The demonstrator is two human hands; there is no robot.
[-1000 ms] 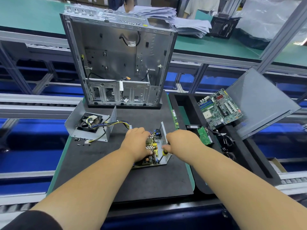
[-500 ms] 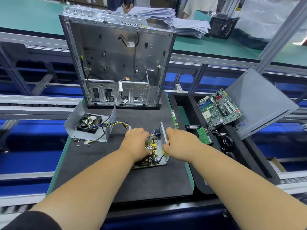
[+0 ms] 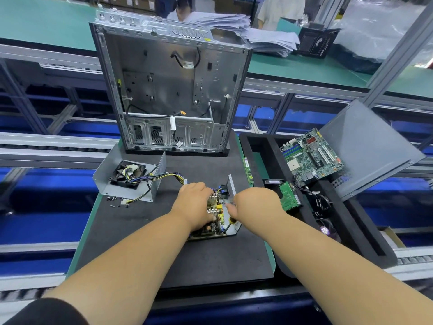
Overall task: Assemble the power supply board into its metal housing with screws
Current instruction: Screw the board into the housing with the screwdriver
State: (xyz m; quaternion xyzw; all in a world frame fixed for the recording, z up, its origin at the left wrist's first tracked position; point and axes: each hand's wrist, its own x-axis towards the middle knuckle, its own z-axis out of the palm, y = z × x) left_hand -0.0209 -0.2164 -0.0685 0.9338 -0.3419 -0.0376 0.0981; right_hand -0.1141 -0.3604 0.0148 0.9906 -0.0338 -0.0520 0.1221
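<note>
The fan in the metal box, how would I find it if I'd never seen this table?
Start at the tall open computer case standing at the back of the black mat. In front of its left corner lies a bent grey metal housing; the black fan sits inside. It alone has round blades, with yellow and black wires trailing out.

**Crowded middle, open near edge**

Bare mat (image 3: 164,261) lies open before the board (image 3: 216,221). Behind it the upright case (image 3: 168,90) walls off the far side. Left, the fan housing (image 3: 131,181), its cable (image 3: 161,178) and loose screws (image 3: 117,201) block. Right, the memory stick (image 3: 248,170) and foam tray (image 3: 257,146) hem the edge.
</note>
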